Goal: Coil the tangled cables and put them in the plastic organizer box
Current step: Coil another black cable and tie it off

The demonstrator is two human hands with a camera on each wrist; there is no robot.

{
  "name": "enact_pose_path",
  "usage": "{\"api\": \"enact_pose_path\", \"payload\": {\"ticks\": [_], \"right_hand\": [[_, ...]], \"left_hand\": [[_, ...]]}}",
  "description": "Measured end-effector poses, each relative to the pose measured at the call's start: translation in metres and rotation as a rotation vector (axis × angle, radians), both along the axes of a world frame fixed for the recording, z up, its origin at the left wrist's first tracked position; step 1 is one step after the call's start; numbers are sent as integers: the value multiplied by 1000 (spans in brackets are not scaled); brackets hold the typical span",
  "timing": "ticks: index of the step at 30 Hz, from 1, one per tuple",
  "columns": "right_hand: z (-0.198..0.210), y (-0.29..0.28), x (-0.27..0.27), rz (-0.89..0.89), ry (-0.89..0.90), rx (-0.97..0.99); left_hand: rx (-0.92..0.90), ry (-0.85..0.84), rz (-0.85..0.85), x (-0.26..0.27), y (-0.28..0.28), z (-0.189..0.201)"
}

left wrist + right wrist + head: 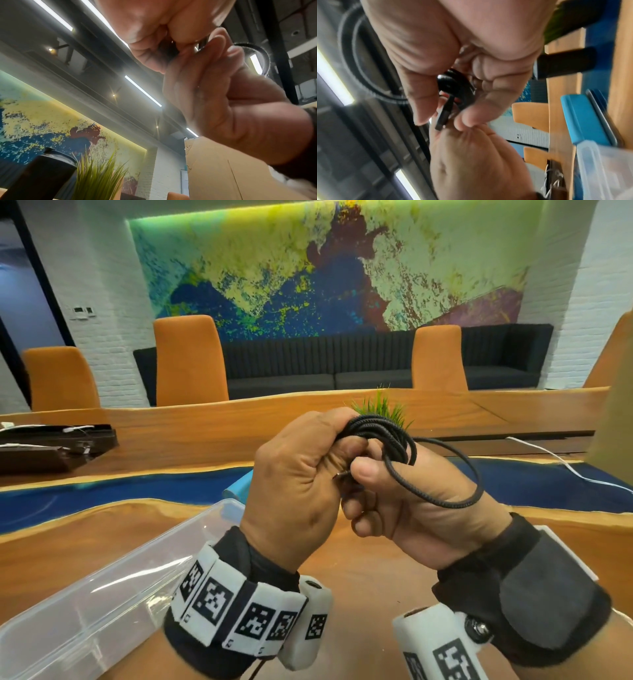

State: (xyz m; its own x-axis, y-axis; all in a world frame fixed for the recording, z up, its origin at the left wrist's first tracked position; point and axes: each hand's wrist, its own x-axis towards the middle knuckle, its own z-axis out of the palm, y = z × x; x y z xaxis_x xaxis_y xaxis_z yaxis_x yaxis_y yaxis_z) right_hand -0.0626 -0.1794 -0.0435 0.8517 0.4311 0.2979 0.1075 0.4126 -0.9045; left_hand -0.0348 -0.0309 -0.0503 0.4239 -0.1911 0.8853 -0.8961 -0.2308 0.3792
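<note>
A black braided cable is wound into a coil and held up over the table. My left hand grips the coil's top with curled fingers. My right hand pinches the cable's metal-tipped plug under the thumb, and one loose loop hangs round its back. The right wrist view shows the plug between my right hand's fingertips, with the left hand below. The clear plastic organizer box lies open at the lower left; its inside shows nothing, and its blue lid lies behind it.
A green artificial plant stands just behind my hands. A white cable trails across the table at right. Dark trays with white cables sit at the far left. Orange chairs line the far edge.
</note>
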Motion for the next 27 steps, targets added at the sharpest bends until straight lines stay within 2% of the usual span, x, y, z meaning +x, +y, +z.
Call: {"api": "enact_pose_path", "payload": {"ticks": [6,10,12,15,17,20,23,25,27], "right_hand": [[1,9,-1,-117,81,11],[1,4,-3,-205,2,-134],[-1,-2,-2,-300,-103,-397],[-13,-7,9,-448,-307,-944],[-20,-8,17,-510,-373,-1120],[-21,-16,26,-643,-428,-1181],[-15,-39,32,-812,-421,-1116],[-6,-51,30,-883,-395,-968],[8,-56,22,-897,-350,-725]], "left_hand": [[-12,-20,73,6,-1,-6],[-80,23,137,12,5,-4],[-255,179,115,21,19,2],[-735,539,-227,26,44,24],[-840,675,-388,20,45,34],[-700,842,-563,6,29,33],[-390,933,-637,-4,19,29],[-132,856,-544,-6,18,24],[102,730,-397,-8,17,21]]}}
